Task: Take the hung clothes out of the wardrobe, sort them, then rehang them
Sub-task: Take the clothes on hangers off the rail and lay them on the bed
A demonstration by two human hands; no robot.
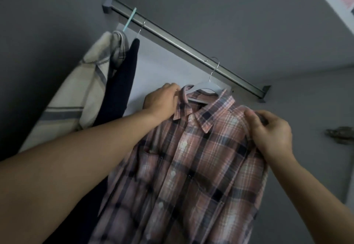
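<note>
A pink plaid shirt (191,163) hangs on a pale hanger (203,87) whose wire hook sits on the metal rail (172,42). My left hand (162,101) grips the shirt's collar at its left side. My right hand (270,130) pinches the fabric at the shirt's right shoulder. Further left on the rail hang a dark navy garment (122,82) on a wire hanger and a cream shirt with grey stripes (76,98) on a light blue hanger (130,20).
Grey wardrobe walls close in on the left and above. The rail's right bracket (265,92) sits just beyond the plaid shirt's hanger. A small dark object (341,134) shows on the right wall. A white frame edge (333,0) crosses the top right corner.
</note>
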